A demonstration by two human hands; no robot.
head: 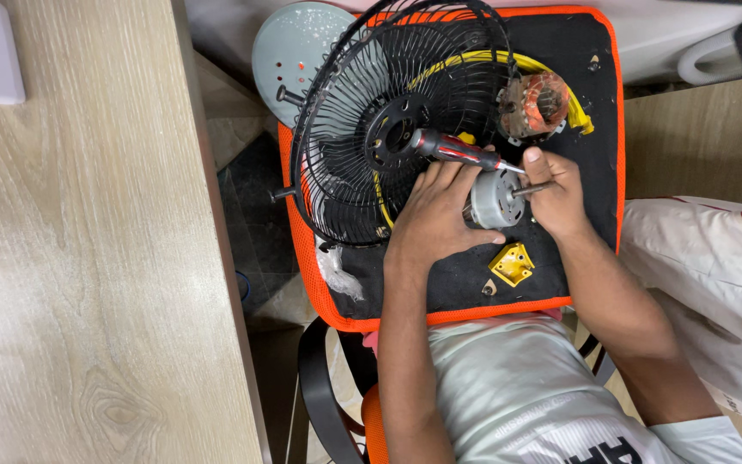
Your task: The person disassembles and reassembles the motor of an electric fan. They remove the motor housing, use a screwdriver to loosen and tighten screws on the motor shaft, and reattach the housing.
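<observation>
Hands at work on a small fan motor over a black seat cushion.

A pale wood-grain tabletop [88, 258] fills the left; right of it lies a black, orange-edged cushion [599, 103] bearing a black wire fan guard [345, 129] at its far left. On the cushion's middle, the left hand [435, 215] curls its fingers round a silver cylindrical motor [495, 199], while the right hand [560, 193] pinches the motor's shaft just right of it. A red-and-black-handled screwdriver [453, 150] rests across the left fingers. A copper-wound stator [538, 103] sits farther off; a small yellow plastic bracket [513, 264] lies nearer.
</observation>
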